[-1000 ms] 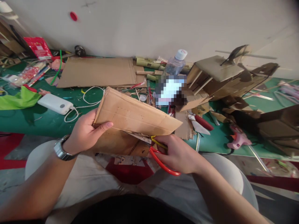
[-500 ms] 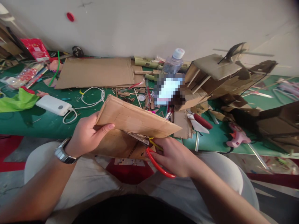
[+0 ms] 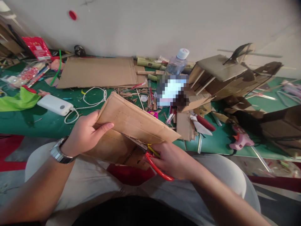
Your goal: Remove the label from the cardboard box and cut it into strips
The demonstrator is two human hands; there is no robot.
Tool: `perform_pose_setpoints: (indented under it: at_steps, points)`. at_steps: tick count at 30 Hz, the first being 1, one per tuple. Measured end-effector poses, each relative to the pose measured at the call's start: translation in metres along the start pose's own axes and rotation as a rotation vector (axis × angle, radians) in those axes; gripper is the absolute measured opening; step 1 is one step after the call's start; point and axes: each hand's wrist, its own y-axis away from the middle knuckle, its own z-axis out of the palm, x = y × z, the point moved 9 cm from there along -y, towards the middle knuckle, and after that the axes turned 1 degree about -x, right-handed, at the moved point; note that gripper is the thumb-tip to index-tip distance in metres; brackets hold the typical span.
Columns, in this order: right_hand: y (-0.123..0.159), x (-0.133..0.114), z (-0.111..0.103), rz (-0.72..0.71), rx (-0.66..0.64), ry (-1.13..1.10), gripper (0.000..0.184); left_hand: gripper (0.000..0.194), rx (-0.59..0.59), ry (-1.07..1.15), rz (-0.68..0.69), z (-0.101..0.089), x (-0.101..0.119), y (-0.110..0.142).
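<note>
My left hand (image 3: 88, 133) grips the left end of a brown piece of cardboard (image 3: 131, 117), its thumb lying on the near face. A lower cardboard flap with dark print hangs below, over my lap. In my right hand (image 3: 174, 158) are scissors (image 3: 160, 169) with red handles and a bit of yellow near the fingers. Their blades point up and left and lie between the upper piece and the lower flap. Part of the blades is hidden by the cardboard.
On the green table (image 3: 21, 125) lie a white power bank (image 3: 55, 105) with a cable, a flat cardboard sheet (image 3: 96, 73) and many scraps. A clear bottle (image 3: 176, 64), a cardboard model (image 3: 218, 70), a red-handled knife (image 3: 203, 122) and a pink glue gun (image 3: 241, 141) stand or lie to the right.
The scissor blades have shifted slightly left along the cardboard, and the handles sit a little closer to my left hand. The cardboard has tilted a bit. Both hands keep their grip.
</note>
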Motion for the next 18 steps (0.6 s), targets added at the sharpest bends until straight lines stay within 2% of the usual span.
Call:
perform_pose_setpoints:
  at_steps: [3,5,11,18]
  points:
    - [0.001,-0.004,-0.007,-0.047,0.105,0.031,0.029,0.035,-0.018,-0.07,-0.001,0.002,0.005,0.001]
    - [0.002,-0.005,-0.008,-0.056,0.135,0.037,0.027,0.035,-0.01,-0.1,0.022,0.002,0.01,0.002]
    - [0.004,-0.002,-0.003,0.0,0.114,0.098,0.03,0.033,0.012,-0.126,0.073,0.001,0.019,0.004]
    - [0.001,-0.001,0.011,0.037,0.015,0.136,0.042,0.032,0.021,-0.133,0.079,-0.003,0.016,0.005]
